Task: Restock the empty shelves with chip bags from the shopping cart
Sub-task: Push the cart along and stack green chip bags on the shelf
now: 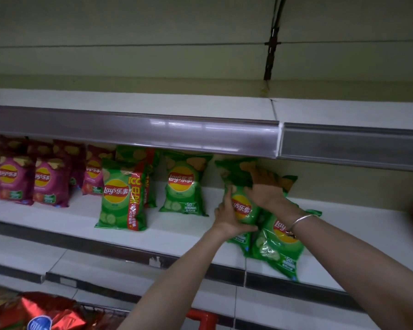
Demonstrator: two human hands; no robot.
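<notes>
While both arms reach up from the lower edge of the frame to the white metal middle shelf (pixel 177 236), the left hand (pixel 229 217) grasps a glossy green foil chip bag (pixel 243 207) by its lower left edge, thumb up along the side and fingers curled beneath. The right hand (pixel 265 186), a thin silver bangle (pixel 299 220) on its wrist, lies flat with straight fingers on the top of that same bag, which stands right of centre on the shelf. A second green chip bag (pixel 279 248) overlaps it at the lower right, its bottom at the shelf's front edge.

Left of centre stand a green bag with a red promotional stripe (pixel 121 198) and another plain green bag (pixel 185 186). Magenta chip bags (pixel 14 182) fill the far left. Above runs an upper white shelf (pixel 153 103) with a clear plastic price rail (pixel 153 134). At the lower left, red foil bags (pixel 45 308) lie beside the red plastic corner of the shopping cart (pixel 200 316).
</notes>
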